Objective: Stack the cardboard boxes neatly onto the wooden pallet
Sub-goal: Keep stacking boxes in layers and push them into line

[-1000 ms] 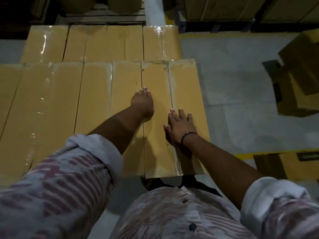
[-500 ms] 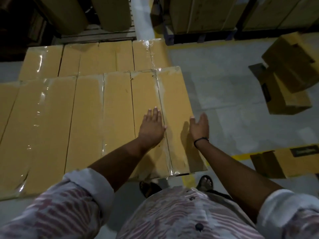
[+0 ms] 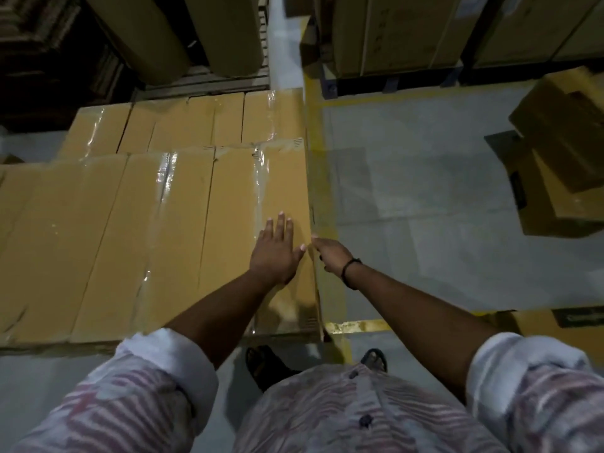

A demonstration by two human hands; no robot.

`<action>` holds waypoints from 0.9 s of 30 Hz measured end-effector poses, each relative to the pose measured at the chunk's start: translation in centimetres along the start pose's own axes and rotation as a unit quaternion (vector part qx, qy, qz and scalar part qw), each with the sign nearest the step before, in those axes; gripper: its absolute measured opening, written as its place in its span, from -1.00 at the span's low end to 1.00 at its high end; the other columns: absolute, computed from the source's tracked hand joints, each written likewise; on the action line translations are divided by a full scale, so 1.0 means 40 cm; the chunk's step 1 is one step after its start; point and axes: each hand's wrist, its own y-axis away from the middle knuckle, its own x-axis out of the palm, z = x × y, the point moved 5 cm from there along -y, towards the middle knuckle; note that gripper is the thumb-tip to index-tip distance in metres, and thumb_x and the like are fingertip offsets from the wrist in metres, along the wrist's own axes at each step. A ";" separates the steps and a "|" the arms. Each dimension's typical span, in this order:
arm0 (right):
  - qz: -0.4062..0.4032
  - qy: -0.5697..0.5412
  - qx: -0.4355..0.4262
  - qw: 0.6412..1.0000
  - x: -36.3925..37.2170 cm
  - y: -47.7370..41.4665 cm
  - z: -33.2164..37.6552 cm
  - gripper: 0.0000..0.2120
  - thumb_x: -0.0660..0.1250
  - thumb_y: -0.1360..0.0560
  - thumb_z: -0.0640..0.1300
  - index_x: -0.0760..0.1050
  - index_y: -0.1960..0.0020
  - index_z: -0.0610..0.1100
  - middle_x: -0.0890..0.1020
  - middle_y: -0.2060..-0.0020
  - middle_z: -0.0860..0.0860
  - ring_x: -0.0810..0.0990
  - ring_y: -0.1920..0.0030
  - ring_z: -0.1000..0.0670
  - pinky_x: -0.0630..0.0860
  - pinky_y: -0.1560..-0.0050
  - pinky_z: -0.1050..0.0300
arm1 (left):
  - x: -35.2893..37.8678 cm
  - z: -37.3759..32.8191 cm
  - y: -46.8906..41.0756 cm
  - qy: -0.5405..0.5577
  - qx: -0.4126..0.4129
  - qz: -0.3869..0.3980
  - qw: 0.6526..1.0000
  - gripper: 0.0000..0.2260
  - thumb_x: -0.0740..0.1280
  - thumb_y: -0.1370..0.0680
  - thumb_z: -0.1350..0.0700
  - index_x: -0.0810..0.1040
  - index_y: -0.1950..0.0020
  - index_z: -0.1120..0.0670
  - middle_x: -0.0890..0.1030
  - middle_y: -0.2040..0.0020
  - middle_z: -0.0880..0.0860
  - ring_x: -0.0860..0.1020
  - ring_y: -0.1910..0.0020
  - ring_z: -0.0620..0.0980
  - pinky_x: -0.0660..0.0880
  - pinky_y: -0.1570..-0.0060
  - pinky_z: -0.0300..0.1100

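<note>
Long tan cardboard boxes (image 3: 183, 230), sealed with clear tape, lie side by side in a flat layer in front of me, with a second row (image 3: 196, 122) behind. The pallet under them is hidden. My left hand (image 3: 276, 250) rests flat, fingers straight, on top of the rightmost box (image 3: 284, 184). My right hand (image 3: 331, 256) is against that box's right edge, thumb at the top corner, its fingers out of sight down the side.
Two loose cardboard boxes (image 3: 562, 165) sit piled on the grey floor at right, and another box (image 3: 555, 325) lies at lower right. Yellow floor lines (image 3: 356, 325) run beside the stack. Stacked cartons (image 3: 408, 34) and large rolls (image 3: 170, 34) stand behind.
My left hand slid right onto the outermost box's top. My right hand left the box top and dropped to its right side. My view shifted back from the stack.
</note>
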 end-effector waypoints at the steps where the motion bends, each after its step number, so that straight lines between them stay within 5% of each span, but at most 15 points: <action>1: 0.012 0.030 -0.011 0.999 -0.019 0.009 -0.004 -0.43 0.07 -0.70 0.18 0.36 -0.52 -0.19 0.42 -0.47 -0.20 0.45 -0.40 -0.23 0.39 -0.40 -0.18 | -0.002 -0.012 0.002 0.001 -0.009 0.002 1.000 -0.31 -0.04 -0.70 -0.25 -0.10 -0.69 0.14 -0.15 -0.68 0.17 -0.12 -0.65 0.24 -0.01 -0.59 0.13; 14: -0.007 0.214 -0.149 0.965 -0.334 -0.023 0.105 -0.49 0.05 -0.71 0.16 0.41 -0.48 -0.16 0.48 -0.43 -0.16 0.47 -0.39 -0.18 0.38 -0.25 0.02 | -0.114 -0.124 -0.114 0.027 -0.047 -0.015 0.998 -0.30 -0.01 -0.70 -0.27 -0.07 -0.69 0.12 -0.12 -0.68 0.17 -0.12 -0.65 0.22 -0.02 -0.59 0.12; 27: -0.032 0.353 -0.227 0.907 -0.564 -0.335 0.306 -0.39 0.15 -0.66 0.20 0.26 -0.57 -0.14 0.37 -0.52 -0.13 0.36 -0.49 -0.14 0.35 -0.45 -0.05 | -0.273 -0.212 -0.505 0.068 -0.054 -0.117 0.989 -0.39 0.08 -0.70 -0.21 0.13 -0.67 0.08 0.08 -0.67 0.18 0.04 -0.64 0.22 0.08 -0.58 0.12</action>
